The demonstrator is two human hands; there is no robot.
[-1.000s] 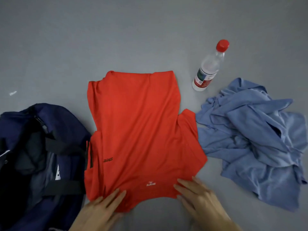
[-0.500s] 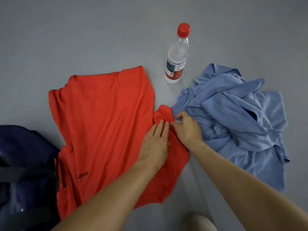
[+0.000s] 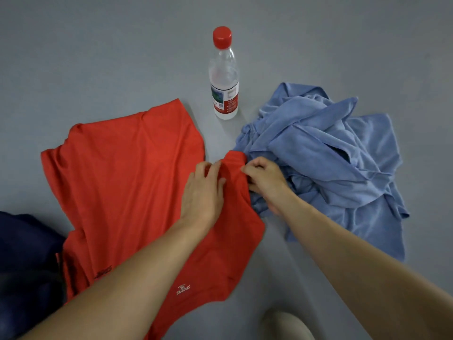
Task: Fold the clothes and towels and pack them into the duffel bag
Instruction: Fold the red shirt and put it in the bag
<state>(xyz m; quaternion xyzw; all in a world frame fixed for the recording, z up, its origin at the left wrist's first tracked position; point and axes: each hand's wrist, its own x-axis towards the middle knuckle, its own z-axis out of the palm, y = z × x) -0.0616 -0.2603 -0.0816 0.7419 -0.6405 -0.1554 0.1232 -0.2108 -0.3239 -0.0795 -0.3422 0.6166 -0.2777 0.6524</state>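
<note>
Left hand: your left hand [image 3: 202, 192] lies palm down on the red short-sleeved sports shirt [image 3: 127, 187], fingers extended and close together, pressing the cloth flat at the base of its sleeve, centre of the frame.
Right hand: your right hand [image 3: 266, 179] is curled, its fingertips [image 3: 245, 169] gathered on the outer edge of the red sleeve [image 3: 235, 160]; it appears to pinch that edge, though the contact itself is partly hidden by the knuckles.
Hands, relation: the two hands sit just beside each other, with the sleeve between them.
Red shirt: spread flat on the grey floor [image 3: 98, 57], filling the left centre of the frame; your left forearm crosses its lower part. A small white printed mark shows near its lower edge. The sleeve tip touches the blue pile.
Blue cloth: a crumpled light-blue fabric heap [image 3: 331, 153] lies unfolded at the right of the frame, directly behind and beside your right hand, touching it.
Duffel bag: the dark navy fabric duffel bag [image 3: 27, 261] sits at the lower left edge, touching the shirt's left border, well apart from both hands. You cannot tell from this angle whether it is open.
Bottle: a clear plastic water bottle with red cap [image 3: 223, 77] stands upright at upper centre, between the shirt and the blue heap, touching neither.
</note>
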